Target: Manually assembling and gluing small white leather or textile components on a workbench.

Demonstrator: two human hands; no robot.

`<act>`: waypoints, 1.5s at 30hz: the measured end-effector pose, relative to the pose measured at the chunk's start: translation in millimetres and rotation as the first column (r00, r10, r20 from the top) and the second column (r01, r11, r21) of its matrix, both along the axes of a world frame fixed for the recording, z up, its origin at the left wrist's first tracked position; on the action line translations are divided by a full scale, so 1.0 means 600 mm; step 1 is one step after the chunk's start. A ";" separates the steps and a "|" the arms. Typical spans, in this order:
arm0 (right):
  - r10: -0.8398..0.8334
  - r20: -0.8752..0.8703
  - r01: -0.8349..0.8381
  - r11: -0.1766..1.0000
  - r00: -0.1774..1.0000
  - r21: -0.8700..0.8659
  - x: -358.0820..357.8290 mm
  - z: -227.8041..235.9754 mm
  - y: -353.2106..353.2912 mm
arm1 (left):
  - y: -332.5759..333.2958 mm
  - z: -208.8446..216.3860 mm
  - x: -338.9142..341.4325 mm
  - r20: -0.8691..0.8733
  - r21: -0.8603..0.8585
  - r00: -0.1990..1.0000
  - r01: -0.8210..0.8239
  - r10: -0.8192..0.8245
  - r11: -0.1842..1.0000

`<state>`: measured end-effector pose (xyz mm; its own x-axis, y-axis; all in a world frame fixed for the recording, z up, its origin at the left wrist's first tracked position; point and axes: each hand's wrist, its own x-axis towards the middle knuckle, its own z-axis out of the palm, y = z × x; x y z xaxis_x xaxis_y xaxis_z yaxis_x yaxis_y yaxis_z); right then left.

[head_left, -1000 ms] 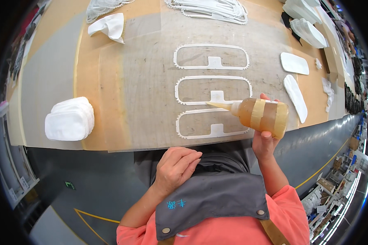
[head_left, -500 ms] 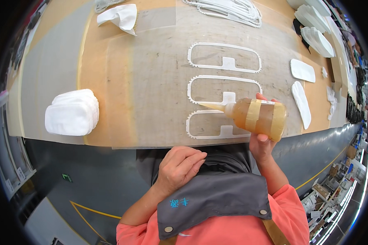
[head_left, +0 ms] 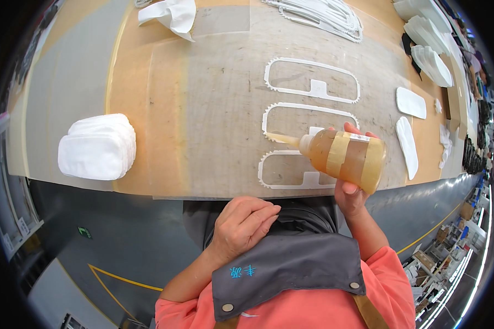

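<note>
My right hand (head_left: 352,189) is wrapped round a squeeze bottle (head_left: 354,159) of amber liquid, banded with tan tape and tilted on its side. Its long pointed nozzle (head_left: 282,139) aims left, with the tip at the lower left corner of the middle white toothed frame (head_left: 313,104). Another such frame (head_left: 271,170) lies nearer me, partly covered by the bottle, and a third (head_left: 269,71) lies farther off. Whether the tip touches the frame, I cannot tell. My left hand (head_left: 244,225) rests at my lap by the table edge, fingers curled together, nothing seen in it.
A stack of white pads (head_left: 96,148) sits at the table's left. Several more toothed frames (head_left: 329,19) are heaped at the far side, near a crumpled white sheet (head_left: 173,16). White flat pieces (head_left: 411,103) and stacked white shapes (head_left: 431,66) lie to the right.
The nozzle tip has shifted to the left end of the middle frame. The whole table appears moved slightly right in view. My left hand stays nearly still.
</note>
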<state>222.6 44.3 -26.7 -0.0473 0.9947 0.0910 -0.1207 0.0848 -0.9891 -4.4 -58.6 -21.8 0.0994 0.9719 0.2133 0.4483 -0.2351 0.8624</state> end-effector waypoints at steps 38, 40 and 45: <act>-0.001 0.388 -0.200 0.857 0.922 0.476 0.018 -0.015 0.059 | -0.001 -0.003 -0.010 0.000 -0.049 1.000 0.011 -0.011 0.999; -0.033 0.405 -0.182 0.857 0.914 0.482 0.024 -0.013 0.056 | 0.000 -0.001 -0.010 -0.005 -0.055 1.000 0.013 -0.013 0.998; -0.081 0.395 -0.129 0.870 0.915 0.477 0.043 -0.013 0.047 | -0.001 -0.004 -0.006 -0.015 -0.061 1.000 0.015 -0.016 0.998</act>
